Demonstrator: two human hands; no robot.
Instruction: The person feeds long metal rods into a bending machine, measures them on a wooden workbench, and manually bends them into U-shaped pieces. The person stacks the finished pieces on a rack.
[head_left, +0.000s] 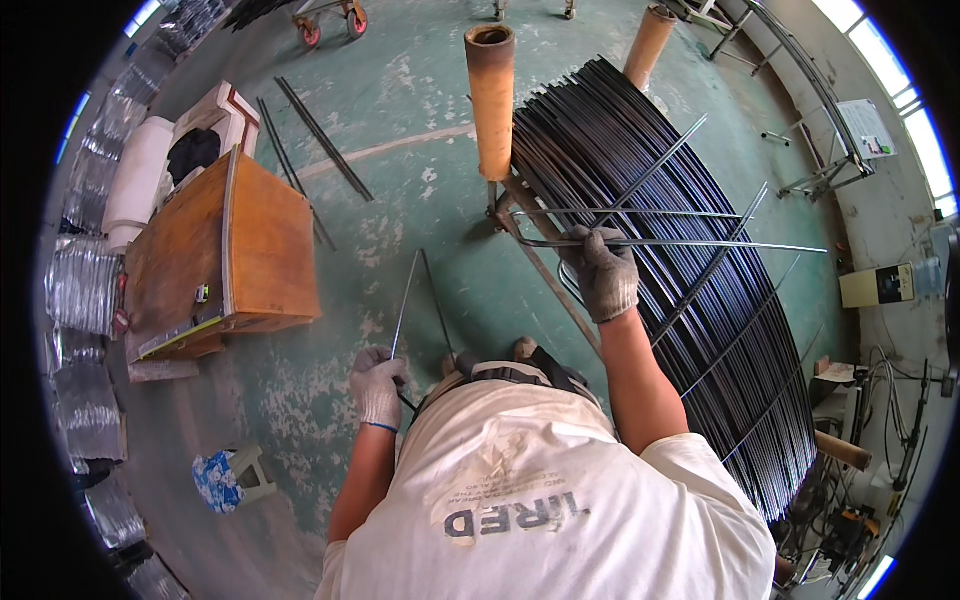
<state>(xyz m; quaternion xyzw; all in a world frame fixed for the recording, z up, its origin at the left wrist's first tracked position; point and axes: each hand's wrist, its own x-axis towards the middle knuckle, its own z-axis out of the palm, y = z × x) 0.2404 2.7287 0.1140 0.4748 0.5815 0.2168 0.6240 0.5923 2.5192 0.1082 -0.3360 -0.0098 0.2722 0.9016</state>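
My left hand (378, 388), in a grey work glove, is closed around a thin metal rod (404, 310) that points up and away from me. A darker thin rod (437, 300) slants close by its far tip; whether the two join I cannot tell. My right hand (605, 272), gloved too, is closed on thin bent metal rods (700, 243) whose straight ends reach out to the right. Their curved ends lie left of the hand. Beneath and beyond this hand spreads a large stack of long black rods (740, 340), with several loose rods lying across it.
Two upright orange-brown tubes (492, 105) (650, 45) stand at the stack's far end. At left is a wooden cabinet (270, 245). More rods (325, 140) lie on the green floor. A small stool (250, 472) with a blue patterned cloth sits lower left. Metal frames (825, 110) line the right.
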